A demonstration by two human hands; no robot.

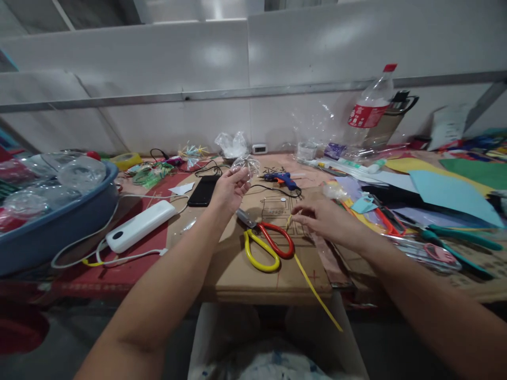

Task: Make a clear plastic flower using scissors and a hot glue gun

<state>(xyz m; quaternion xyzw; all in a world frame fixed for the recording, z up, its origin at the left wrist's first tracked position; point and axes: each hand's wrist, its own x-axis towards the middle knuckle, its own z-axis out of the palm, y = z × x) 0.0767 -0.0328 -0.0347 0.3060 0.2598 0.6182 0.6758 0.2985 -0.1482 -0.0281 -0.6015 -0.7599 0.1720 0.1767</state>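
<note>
My left hand (233,190) is raised over the cardboard, its fingers closed on a clear plastic piece (250,164). To the right, my right hand (317,217) pinches a thin yellow strip (312,285), whose long end hangs past the cardboard's front edge. Between and below the hands lie scissors (271,243) with one red and one yellow handle, their blades pointing away to the left. The cardboard (237,269) beneath them bears drawn lines. A blue glue gun (283,179) rests beyond the hands.
A blue basin (59,232) of clear plastic pieces stands left, near a white power strip (141,226) and a black phone (204,190). At right are colored sheets (451,192), pliers (455,240) and a red-labelled bottle (370,108). Cables cross the table.
</note>
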